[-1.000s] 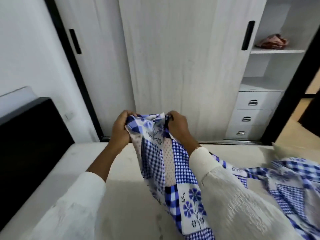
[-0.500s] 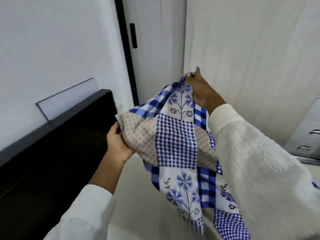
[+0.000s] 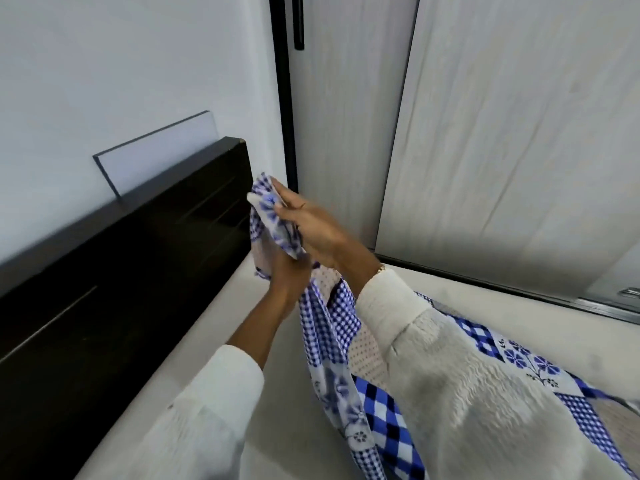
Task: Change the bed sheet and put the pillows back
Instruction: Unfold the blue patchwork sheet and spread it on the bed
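Bare mattress (image 3: pixel 221 344) by the headboard (image 3: pixel 121 271): both hands, left (image 3: pixel 284 268) and right (image 3: pixel 311 226), clenched the sheet (image 3: pixel 381 410) corner; spreading step, likely tucking over that corner next

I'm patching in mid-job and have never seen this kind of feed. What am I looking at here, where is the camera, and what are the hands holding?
There is no machine here: a person in white sleeves works with bare hands. The single picture comes from a wide-angle camera worn on the head, looking forward and down. Both hands meet over the bare mattress, near the dark headboard. The right hand and the left hand both grip one bunched end of a blue and white patchwork bed sheet. The rest of it hangs down and trails across the mattress to the right. Behind stand a white wall and pale wardrobe doors. No pillows are in view.
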`<state>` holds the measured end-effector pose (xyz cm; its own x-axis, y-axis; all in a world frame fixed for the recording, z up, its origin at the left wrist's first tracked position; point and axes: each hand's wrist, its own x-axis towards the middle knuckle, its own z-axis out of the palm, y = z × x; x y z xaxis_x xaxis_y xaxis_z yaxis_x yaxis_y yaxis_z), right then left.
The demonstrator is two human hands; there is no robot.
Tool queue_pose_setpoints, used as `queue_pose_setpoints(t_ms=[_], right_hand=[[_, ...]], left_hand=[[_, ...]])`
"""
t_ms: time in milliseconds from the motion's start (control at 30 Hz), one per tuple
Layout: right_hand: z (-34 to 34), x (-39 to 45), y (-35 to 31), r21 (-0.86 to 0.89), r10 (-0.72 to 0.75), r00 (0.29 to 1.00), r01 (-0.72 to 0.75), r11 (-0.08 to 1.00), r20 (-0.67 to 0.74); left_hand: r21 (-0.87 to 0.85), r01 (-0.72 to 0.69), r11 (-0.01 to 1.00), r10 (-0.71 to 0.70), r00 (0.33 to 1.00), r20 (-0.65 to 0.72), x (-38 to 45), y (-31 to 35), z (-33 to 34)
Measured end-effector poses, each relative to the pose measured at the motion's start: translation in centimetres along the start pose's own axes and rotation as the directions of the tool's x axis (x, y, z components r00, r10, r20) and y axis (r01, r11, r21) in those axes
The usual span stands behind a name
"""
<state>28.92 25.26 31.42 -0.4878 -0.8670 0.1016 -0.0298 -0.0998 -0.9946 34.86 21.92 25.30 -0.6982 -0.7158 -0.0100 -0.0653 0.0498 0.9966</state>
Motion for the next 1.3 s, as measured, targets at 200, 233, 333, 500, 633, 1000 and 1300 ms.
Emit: queue_pose_setpoints(t_ms=[200,233,333,500,633,1000,1300], right_hand=[[-0.9,-0.5,1.1,0.611,0.155,0.922,0.103,0.785,-0.356],[-0.6,-0.6,2.1,0.605,0.275,0.897,-0.011,0.796,-0.345],[1.4,-0.9,5.6,0.547,0.491,0.842,-0.309,0.778,-0.222],[7.5,-2.3,2.7,0.495,0.429,0.899,-0.335,0.802,-0.087],[16.1,-9.0,-1.0,0.239,0.508,0.750,-0.633,0.736,0.423],[20.4,-17.2,4.0,-0.264,0.351,0.792,-0.246,0.933,0.500],[20.8,-20.1,9.6,-0.551,0.362,0.814,-0.062,0.832,0.454]], left_hand=[[-0.367,-0.061,0.928,0.075,0.997,0.025,-2.7,4.3,-5.8],[-0.368,-0.050,0.929,0.087,0.993,0.084,-3.9,4.7,-6.6],[-0.188,-0.010,0.982,0.049,0.977,0.206,-8.2,4.4,-8.1],[0.188,0.216,0.958,-0.285,0.786,0.549,-14.7,0.2,-13.0],[-0.648,0.288,0.705,-0.355,0.934,0.029,-18.2,-1.2,-18.4],[-0.568,0.233,0.789,-0.499,0.782,-0.373,-26.4,-2.7,-23.1],[-0.349,0.360,0.865,-0.435,0.884,-0.168,-30.7,-4.0,-21.1]])
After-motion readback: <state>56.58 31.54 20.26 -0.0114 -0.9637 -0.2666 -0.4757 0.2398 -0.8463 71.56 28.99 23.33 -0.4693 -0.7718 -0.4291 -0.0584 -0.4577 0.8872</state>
